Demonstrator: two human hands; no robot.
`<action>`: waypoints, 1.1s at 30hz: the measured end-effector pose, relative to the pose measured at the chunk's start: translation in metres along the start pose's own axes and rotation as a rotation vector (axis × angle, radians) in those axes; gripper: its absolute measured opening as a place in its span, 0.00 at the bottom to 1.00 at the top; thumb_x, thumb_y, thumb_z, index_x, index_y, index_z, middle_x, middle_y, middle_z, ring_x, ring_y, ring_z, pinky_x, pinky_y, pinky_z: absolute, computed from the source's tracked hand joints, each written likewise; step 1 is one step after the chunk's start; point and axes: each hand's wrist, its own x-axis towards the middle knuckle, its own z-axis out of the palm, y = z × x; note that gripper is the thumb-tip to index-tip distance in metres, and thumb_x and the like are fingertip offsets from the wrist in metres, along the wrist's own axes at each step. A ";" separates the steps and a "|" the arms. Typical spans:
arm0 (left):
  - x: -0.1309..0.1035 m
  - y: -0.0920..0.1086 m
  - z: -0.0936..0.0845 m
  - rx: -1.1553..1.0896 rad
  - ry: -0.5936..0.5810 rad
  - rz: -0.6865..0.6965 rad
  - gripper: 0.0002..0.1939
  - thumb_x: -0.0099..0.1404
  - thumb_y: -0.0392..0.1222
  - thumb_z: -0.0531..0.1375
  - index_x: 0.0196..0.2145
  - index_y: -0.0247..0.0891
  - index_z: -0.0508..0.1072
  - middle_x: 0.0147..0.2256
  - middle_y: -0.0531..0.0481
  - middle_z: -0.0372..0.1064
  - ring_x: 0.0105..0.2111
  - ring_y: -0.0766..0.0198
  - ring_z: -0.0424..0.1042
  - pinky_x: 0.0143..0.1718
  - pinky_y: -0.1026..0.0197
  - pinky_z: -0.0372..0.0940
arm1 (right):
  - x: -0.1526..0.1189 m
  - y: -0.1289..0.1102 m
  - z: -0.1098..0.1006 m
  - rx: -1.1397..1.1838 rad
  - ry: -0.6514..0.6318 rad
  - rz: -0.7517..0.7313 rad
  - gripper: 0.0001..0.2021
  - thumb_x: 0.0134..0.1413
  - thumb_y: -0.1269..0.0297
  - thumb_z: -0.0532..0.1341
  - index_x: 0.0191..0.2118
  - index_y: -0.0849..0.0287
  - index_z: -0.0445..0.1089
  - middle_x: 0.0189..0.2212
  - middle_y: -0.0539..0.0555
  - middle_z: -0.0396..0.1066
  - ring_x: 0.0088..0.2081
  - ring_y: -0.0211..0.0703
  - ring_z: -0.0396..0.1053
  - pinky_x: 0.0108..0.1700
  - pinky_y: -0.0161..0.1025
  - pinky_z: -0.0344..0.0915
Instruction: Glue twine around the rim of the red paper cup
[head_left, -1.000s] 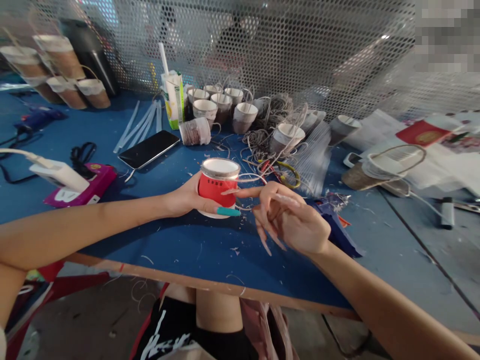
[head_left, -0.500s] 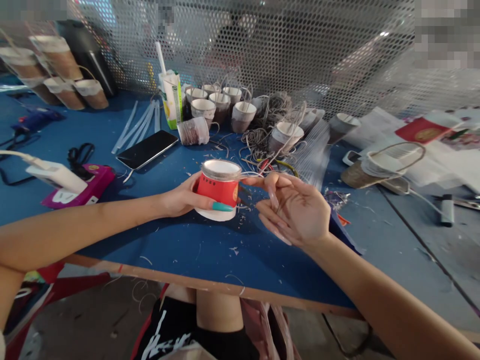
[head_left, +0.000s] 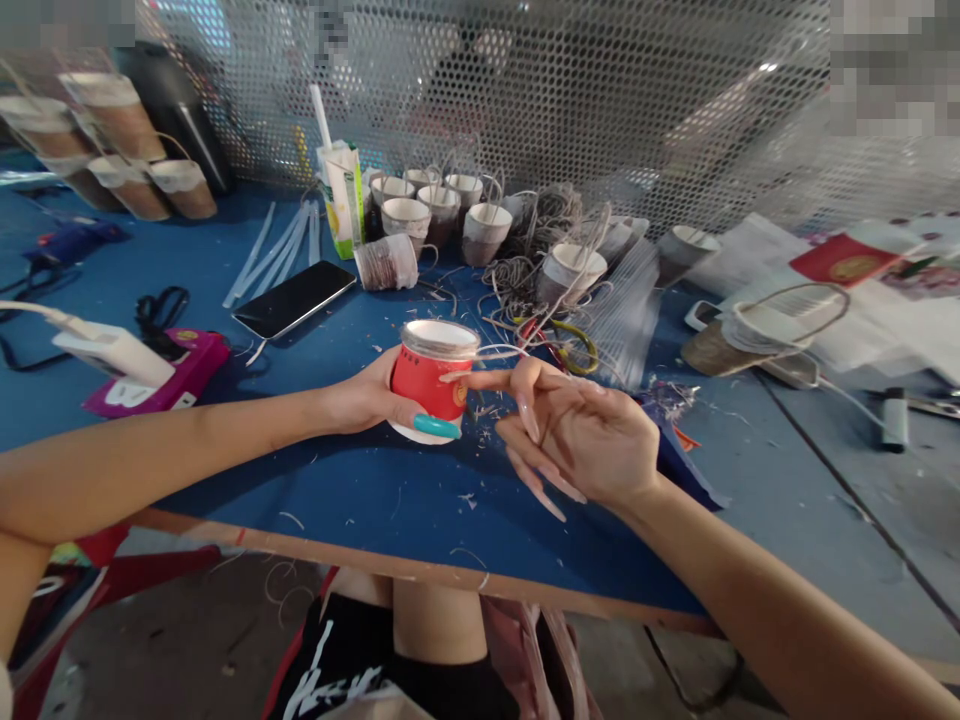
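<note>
One red-wrapped cup (head_left: 426, 384), between both hands (head_left: 369, 394), left holding it

Cup (head_left: 424, 385): red band with small dark characters and gold round emblem (head_left: 460, 394); white base, white interior, grey rim. Left hand (head_left: 367, 393): turquoise thumbnail (head_left: 437, 427). Right hand (head_left: 581, 435): pale pink nails (head_left: 546, 500). Tabletop (head_left: 360, 490): blue, edged in brown, flecked with pale scraps (head_left: 469, 500). Phone (head_left: 296, 298): black screen. Power strip (head_left: 199, 360): purple; charger (head_left: 124, 350) white. Drink carton (head_left: 345, 195): white, green and yellow. Mesh panel (head_left: 585, 100): silver-grey, regular grid of round holes. Small buckets (head_left: 487, 240): white rims, grey-brown bodies. Shorts (head_left: 375, 625): black with white lettering.
</note>
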 end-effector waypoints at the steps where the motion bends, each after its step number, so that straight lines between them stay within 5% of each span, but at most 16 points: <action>1: 0.000 0.001 0.001 0.004 -0.008 -0.001 0.29 0.44 0.38 0.74 0.46 0.38 0.75 0.38 0.45 0.78 0.38 0.57 0.76 0.43 0.55 0.70 | 0.000 -0.001 0.000 0.008 0.001 0.003 0.12 0.57 0.53 0.55 0.32 0.57 0.63 0.55 0.61 0.73 0.14 0.28 0.56 0.14 0.33 0.62; 8: -0.001 0.001 0.000 0.056 -0.019 0.003 0.29 0.47 0.39 0.72 0.49 0.38 0.74 0.44 0.41 0.77 0.43 0.51 0.77 0.44 0.52 0.70 | 0.002 -0.003 -0.002 0.058 0.044 0.002 0.14 0.61 0.53 0.50 0.31 0.57 0.62 0.54 0.61 0.73 0.14 0.27 0.53 0.12 0.32 0.57; 13: -0.001 0.001 -0.003 0.042 0.011 0.008 0.33 0.46 0.38 0.71 0.52 0.38 0.73 0.46 0.41 0.78 0.45 0.50 0.77 0.48 0.52 0.69 | 0.006 -0.003 -0.010 0.044 0.165 -0.005 0.15 0.63 0.55 0.47 0.29 0.57 0.60 0.42 0.57 0.77 0.12 0.26 0.48 0.11 0.31 0.48; 18: 0.000 0.000 -0.001 -0.013 0.067 0.020 0.31 0.44 0.38 0.73 0.48 0.37 0.75 0.40 0.45 0.79 0.39 0.55 0.78 0.47 0.53 0.70 | 0.005 0.002 -0.011 -0.112 0.268 -0.258 0.14 0.61 0.57 0.52 0.27 0.57 0.60 0.28 0.51 0.73 0.11 0.27 0.48 0.10 0.30 0.46; 25: 0.007 -0.003 0.001 0.078 0.349 0.150 0.32 0.40 0.38 0.75 0.45 0.39 0.75 0.42 0.48 0.77 0.43 0.55 0.75 0.49 0.50 0.69 | 0.003 0.010 -0.007 -0.378 0.504 -0.570 0.06 0.57 0.58 0.60 0.36 0.53 0.65 0.46 0.52 0.67 0.17 0.29 0.60 0.12 0.35 0.60; 29: 0.011 -0.002 0.005 0.150 0.477 0.214 0.35 0.38 0.34 0.75 0.46 0.38 0.73 0.45 0.47 0.76 0.47 0.54 0.73 0.53 0.50 0.66 | 0.002 0.017 -0.012 -0.650 0.398 -0.456 0.12 0.61 0.54 0.59 0.46 0.51 0.62 0.59 0.56 0.66 0.16 0.27 0.62 0.16 0.36 0.66; 31: 0.012 -0.001 0.007 0.144 0.470 0.235 0.35 0.39 0.33 0.75 0.47 0.38 0.73 0.44 0.47 0.76 0.47 0.54 0.73 0.53 0.49 0.66 | -0.001 0.019 -0.012 -0.801 0.378 -0.408 0.12 0.64 0.52 0.55 0.45 0.53 0.62 0.50 0.56 0.74 0.14 0.28 0.61 0.16 0.35 0.63; 33: 0.013 -0.001 0.006 0.123 0.449 0.264 0.36 0.41 0.33 0.74 0.50 0.40 0.72 0.43 0.48 0.76 0.46 0.54 0.74 0.53 0.49 0.66 | -0.003 0.019 -0.011 -1.000 0.489 -0.434 0.11 0.66 0.54 0.52 0.40 0.55 0.63 0.32 0.52 0.76 0.13 0.30 0.58 0.18 0.35 0.60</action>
